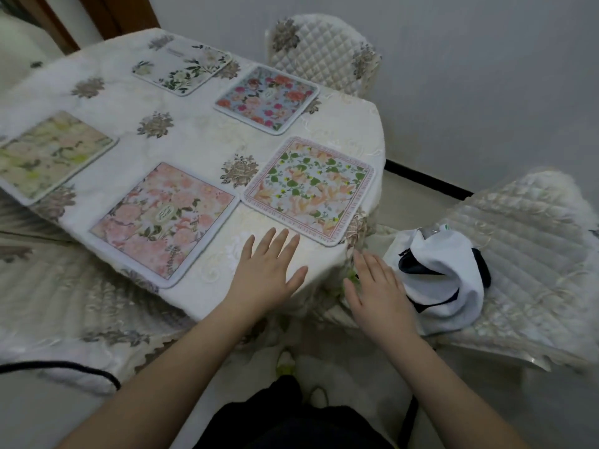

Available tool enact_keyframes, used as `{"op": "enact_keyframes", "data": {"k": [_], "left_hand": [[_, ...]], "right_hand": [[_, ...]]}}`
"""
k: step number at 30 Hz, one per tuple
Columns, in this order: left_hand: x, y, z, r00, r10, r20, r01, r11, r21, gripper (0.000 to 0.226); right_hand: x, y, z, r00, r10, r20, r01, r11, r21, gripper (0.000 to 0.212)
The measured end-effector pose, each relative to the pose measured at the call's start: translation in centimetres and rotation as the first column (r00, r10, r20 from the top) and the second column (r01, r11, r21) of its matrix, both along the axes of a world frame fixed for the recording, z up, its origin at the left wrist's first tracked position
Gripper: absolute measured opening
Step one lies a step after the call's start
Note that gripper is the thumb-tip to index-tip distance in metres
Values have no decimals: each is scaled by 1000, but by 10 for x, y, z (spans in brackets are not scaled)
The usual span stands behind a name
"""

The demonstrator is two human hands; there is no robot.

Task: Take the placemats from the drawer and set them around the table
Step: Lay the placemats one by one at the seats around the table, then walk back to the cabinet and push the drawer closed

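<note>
A: How many placemats are on the counter (181, 102)?

B: I see 5. The pink mat (163, 220) and the leafy mat (309, 187) lie side by side near the person. Their corners almost touch. The red rose mat (267, 98) and the white mat (181, 68) are farther back. The pale green mat (48, 153) is on the far left.

A: What are the hands doing?

B: The left hand (267, 270) is flat over the counter edge. Its fingers (278, 243) are straight and spread a little, and they hold nothing. The right hand (376, 286) is past the counter corner, beside the white cloth (444, 280) on the chair (525, 241). Its fingers are straight too, and hold nothing.

A: Which mat is closest to the fingers?

B: The leafy mat. It lies just ahead of the left fingers, a bit to the right. The pink mat lies just to their left. So the left hand is the nearer one for both.

A: Which way does the leafy mat sit?

B: It is turned a little, with 1 corner pointing at the counter corner.

A: Is the job nearly done?

B: I think so. I see no mat in either hand, and no drawer.
</note>
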State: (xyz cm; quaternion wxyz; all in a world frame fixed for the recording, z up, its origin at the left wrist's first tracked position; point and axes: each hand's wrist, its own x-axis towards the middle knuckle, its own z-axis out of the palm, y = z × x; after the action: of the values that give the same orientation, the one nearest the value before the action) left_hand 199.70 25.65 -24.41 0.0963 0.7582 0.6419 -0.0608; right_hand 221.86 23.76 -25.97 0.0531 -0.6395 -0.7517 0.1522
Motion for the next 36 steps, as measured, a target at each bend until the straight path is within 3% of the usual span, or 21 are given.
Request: {"op": "enact_keyframes", "data": {"k": [6, 19, 32, 36], "left_hand": [[-29, -29, 24, 980, 187, 65, -189, 982, 22, 70], [-165, -140, 67, 882, 468, 55, -468, 856, 221, 70], [-365, -341, 71, 634, 771, 63, -766, 615, 186, 72], [-405, -389, 71, 533, 846, 22, -832, 519, 196, 86]], "right_hand": [[-29, 9, 14, 995, 100, -26, -100, 995, 9, 61], [-202, -21, 60, 908, 417, -39, -412, 907, 91, 61], [-453, -153, 77, 713, 699, -49, -678, 706, 206, 62], [-511, -184, 76, 619, 784, -45, -744, 604, 286, 68]]}}
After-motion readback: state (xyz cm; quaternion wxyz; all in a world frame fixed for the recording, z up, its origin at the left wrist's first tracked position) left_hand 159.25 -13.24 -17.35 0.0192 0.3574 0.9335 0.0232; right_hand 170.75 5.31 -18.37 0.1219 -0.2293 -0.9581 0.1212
